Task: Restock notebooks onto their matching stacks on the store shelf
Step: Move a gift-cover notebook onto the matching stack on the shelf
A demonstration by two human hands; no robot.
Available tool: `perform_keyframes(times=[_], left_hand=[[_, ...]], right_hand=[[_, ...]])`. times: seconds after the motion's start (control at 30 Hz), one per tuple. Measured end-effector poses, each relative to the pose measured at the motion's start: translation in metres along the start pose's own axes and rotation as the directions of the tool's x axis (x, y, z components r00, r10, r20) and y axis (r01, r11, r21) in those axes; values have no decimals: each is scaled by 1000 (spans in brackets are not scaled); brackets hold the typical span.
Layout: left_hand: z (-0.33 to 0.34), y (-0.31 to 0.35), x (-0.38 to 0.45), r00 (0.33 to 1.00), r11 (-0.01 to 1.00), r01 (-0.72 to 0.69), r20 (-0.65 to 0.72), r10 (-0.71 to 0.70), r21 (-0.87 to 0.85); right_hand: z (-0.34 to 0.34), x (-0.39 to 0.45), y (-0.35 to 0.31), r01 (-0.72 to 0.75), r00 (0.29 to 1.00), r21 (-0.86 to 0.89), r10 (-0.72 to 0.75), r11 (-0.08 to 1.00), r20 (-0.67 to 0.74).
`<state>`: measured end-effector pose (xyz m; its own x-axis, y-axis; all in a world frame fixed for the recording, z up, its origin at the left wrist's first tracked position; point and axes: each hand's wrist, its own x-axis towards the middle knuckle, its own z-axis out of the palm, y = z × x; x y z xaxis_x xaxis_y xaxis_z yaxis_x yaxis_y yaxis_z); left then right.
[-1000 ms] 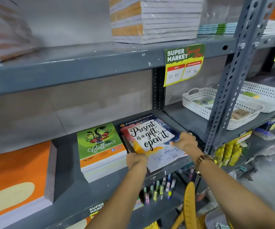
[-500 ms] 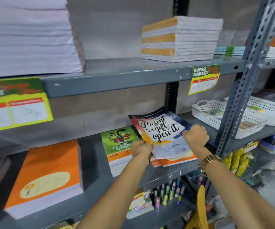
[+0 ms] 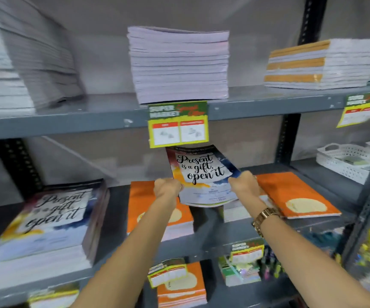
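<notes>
Above orange stack (image 3: 148, 196), notebooks (image 3: 201, 172) now lifted.

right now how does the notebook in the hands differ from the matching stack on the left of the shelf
The held notebook is lifted off the shelf and tilted, gripped by the left hand and right hand; the matching stack lies flat on the shelf. The held one is thin, the stack thick. Both show the "Present is a gift, open it" cover.

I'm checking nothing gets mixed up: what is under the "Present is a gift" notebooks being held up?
Under the held notebooks, an orange stack lies at left and an orange notebook at right. Whatever lies directly beneath is covered by the notebooks, left hand and right hand.
</notes>
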<state>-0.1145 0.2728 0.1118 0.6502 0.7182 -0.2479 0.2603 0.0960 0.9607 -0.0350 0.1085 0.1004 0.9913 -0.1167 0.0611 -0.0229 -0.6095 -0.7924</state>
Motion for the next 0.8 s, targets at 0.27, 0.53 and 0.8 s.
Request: perform_keyframes(times=[0.27, 0.53, 0.8], left_hand=[[-146, -24, 45, 958, 990, 25, -286, 17, 142], [-270, -33, 66, 875, 984, 13, -478, 76, 180], [-344, -51, 77, 870, 942, -7, -462, 171, 335]], right_hand=[[102, -84, -77, 100, 971, 74, -113, 992, 212], [186, -150, -133, 56, 869, 205, -149, 977, 472], [237, -187, -147, -202, 706, 250, -36, 947, 708]])
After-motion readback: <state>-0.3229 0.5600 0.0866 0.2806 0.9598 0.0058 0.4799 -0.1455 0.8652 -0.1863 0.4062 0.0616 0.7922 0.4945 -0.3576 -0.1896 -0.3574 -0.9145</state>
